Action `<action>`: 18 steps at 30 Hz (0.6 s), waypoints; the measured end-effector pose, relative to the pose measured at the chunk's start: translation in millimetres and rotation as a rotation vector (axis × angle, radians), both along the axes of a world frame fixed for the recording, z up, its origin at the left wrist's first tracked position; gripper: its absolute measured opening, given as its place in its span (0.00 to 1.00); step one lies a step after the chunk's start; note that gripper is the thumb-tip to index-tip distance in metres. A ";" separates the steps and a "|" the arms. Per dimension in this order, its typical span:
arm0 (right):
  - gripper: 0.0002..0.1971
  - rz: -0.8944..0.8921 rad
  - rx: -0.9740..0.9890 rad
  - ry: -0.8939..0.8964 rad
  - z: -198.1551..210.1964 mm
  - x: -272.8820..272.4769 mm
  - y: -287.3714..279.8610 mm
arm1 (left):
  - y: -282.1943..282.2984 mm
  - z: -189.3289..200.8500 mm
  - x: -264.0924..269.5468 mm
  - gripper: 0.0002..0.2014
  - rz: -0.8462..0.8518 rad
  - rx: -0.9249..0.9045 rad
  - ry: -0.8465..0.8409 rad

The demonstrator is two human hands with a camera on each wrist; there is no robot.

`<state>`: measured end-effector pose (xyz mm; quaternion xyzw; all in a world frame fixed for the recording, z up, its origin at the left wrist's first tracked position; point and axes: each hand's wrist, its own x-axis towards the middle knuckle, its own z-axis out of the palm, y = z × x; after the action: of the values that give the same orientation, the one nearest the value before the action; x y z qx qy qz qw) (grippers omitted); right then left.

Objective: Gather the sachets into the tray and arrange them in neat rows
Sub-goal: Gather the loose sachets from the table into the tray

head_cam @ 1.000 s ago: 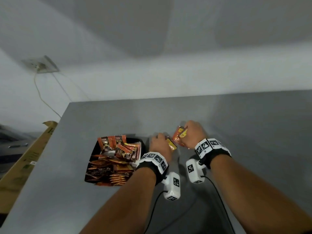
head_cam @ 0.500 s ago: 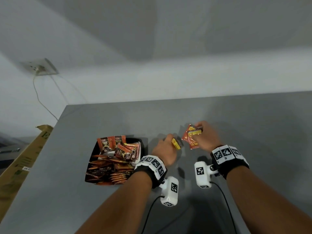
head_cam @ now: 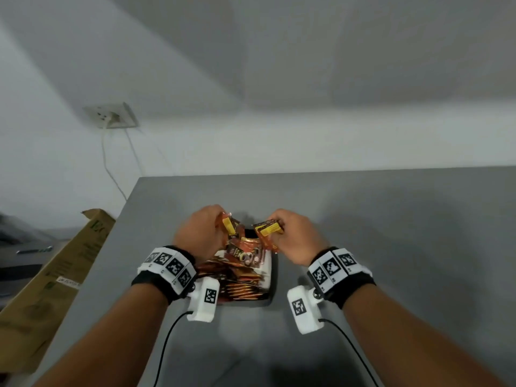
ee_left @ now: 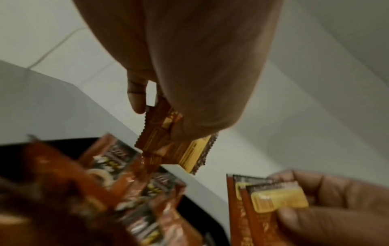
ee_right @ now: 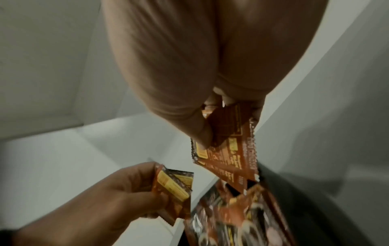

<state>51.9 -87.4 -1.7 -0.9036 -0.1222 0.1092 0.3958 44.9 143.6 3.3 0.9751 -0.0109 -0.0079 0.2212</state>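
A black tray (head_cam: 274, 280) full of orange-brown sachets (head_cam: 243, 263) sits on the grey table between my wrists. Some sachets stand in rows at the near side and others lie loose on top. My left hand (head_cam: 222, 222) hovers over the tray's far left and pinches a small bunch of sachets (ee_left: 172, 139) between thumb and fingers. My right hand (head_cam: 276, 228) is over the far right and grips several sachets (ee_right: 229, 149) with yellow labels (head_cam: 268, 229). The two hands are a little apart, above the pile.
A cardboard box (head_cam: 55, 275) leans by the table's left edge. A wall socket (head_cam: 111, 115) with a cable hangs on the white wall behind. The grey table (head_cam: 391, 233) stretches bare to the right and beyond the tray.
Both hands lifted sachets from the table right of the tray and carried them left. They now hover above the tray's far side, which lies between my wrists.
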 end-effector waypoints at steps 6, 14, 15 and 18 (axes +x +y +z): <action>0.12 0.140 -0.195 -0.068 -26.8 -9.1 68.5 | 22.7 -33.9 -13.1 0.17 -0.108 0.281 0.172; 0.25 0.121 -0.420 -0.144 -58.9 -20.0 89.6 | 45.3 -42.3 -25.9 0.36 -0.327 0.299 0.245; 0.28 0.117 -0.423 -0.142 -59.0 -20.7 90.3 | 48.7 -41.0 -28.4 0.41 -0.364 0.296 0.255; 0.32 0.115 -0.449 -0.124 -56.9 -20.0 93.6 | 58.0 -40.7 -32.0 0.44 -0.416 0.243 0.234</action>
<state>31.9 6.2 -58.6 -0.9655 -0.1699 0.1004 0.1697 12.9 201.6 -37.4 0.9638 -0.1842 -0.1669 0.0962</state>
